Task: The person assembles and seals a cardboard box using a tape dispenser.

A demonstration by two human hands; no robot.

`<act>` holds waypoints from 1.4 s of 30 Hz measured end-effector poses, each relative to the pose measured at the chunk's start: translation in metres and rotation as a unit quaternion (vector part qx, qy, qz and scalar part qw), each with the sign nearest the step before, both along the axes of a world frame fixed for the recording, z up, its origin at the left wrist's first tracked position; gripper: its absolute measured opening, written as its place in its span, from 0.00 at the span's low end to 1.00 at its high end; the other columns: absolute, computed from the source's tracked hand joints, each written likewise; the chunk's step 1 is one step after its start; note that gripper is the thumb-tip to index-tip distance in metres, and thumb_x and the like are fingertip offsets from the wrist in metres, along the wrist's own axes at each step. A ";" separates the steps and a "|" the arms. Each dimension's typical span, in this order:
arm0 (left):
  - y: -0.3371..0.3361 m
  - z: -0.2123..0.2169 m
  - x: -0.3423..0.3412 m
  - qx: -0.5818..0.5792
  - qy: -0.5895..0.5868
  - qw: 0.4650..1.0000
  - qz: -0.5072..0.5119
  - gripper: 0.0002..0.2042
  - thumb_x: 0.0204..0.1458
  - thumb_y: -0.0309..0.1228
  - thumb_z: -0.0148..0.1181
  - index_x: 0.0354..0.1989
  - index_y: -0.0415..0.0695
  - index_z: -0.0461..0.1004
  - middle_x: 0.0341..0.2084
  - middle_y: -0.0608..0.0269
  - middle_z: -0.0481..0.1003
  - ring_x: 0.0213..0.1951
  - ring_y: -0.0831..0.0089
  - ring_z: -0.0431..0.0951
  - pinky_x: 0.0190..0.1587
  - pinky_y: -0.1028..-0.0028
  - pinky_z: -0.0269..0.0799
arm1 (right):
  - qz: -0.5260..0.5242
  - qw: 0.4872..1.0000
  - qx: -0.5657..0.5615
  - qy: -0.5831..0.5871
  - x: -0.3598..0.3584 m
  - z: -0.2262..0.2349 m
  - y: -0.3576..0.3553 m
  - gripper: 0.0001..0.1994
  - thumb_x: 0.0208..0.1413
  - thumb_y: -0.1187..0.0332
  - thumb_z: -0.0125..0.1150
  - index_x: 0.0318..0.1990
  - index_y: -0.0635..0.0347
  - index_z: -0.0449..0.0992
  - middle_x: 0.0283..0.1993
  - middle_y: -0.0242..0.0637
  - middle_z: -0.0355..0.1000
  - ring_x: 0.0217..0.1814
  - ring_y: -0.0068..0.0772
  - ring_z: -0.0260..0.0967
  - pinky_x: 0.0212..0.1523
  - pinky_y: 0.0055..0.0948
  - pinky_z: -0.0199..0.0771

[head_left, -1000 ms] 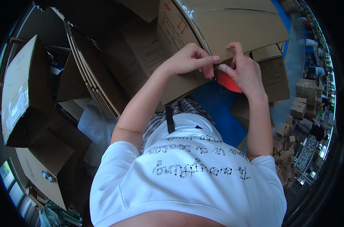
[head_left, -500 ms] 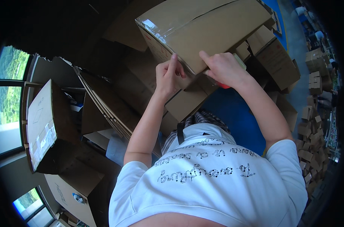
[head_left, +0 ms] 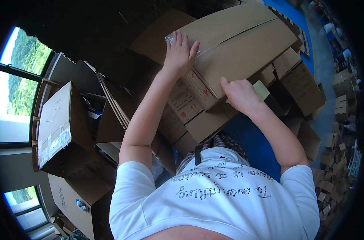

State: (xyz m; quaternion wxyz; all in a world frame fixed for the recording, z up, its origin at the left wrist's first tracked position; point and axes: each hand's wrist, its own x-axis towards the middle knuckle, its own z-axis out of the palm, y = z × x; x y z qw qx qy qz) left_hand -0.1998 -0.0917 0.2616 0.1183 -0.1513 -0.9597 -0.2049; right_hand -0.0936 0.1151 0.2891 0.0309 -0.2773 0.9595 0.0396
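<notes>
A large closed cardboard box (head_left: 246, 52) lies before me, with a seam running along its top. My left hand (head_left: 179, 57) rests flat over the box's left edge, fingers spread, beside shiny clear tape (head_left: 169, 39). At the near corner my right hand (head_left: 243, 97) is closed, one digit extended against the top edge and the other fingers curled. What lies inside its grip is hidden. Just past those knuckles shows a pale yellow-green piece (head_left: 261, 91) that I cannot identify.
Under the big box are more cartons (head_left: 204, 126) with red printed marks. Flattened cardboard sheets (head_left: 112, 100) lean to the left, near a taped box (head_left: 56, 124) by the windows. An open carton (head_left: 298, 80) stands right; many small boxes (head_left: 330, 180) are piled beyond the blue floor (head_left: 256, 138).
My left hand has moved up and flattened onto the box's left edge. My right hand stays by the near corner; the red thing beneath it is out of sight. The view has shifted.
</notes>
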 end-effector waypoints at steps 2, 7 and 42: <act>0.006 0.049 -0.023 0.088 0.147 0.985 -0.003 0.34 0.63 0.51 0.29 0.64 0.29 0.51 0.65 0.35 0.48 0.69 0.48 0.42 0.68 0.53 0.37 | -0.014 1.000 -0.002 0.008 0.000 -0.004 0.007 0.21 0.37 0.68 0.71 0.34 0.59 0.63 0.20 0.40 0.73 0.28 0.41 0.76 0.27 0.34 0.75; 0.028 -0.024 -0.048 -0.109 0.070 0.990 0.065 0.34 0.62 0.52 0.27 0.65 0.33 0.50 0.66 0.37 0.48 0.69 0.50 0.43 0.69 0.56 0.37 | -0.020 0.998 -0.008 0.052 0.006 -0.011 -0.004 0.12 0.42 0.72 0.61 0.33 0.60 0.64 0.17 0.38 0.71 0.23 0.39 0.75 0.23 0.33 0.75; 0.262 0.029 -0.211 -0.040 -0.035 0.987 -0.151 0.28 0.62 0.50 0.26 0.68 0.53 0.51 0.69 0.55 0.45 0.70 0.55 0.40 0.68 0.47 0.34 | -0.009 0.975 -0.220 -0.030 0.011 -0.026 0.033 0.12 0.49 0.66 0.57 0.38 0.63 0.68 0.18 0.35 0.72 0.20 0.32 0.74 0.17 0.28 0.70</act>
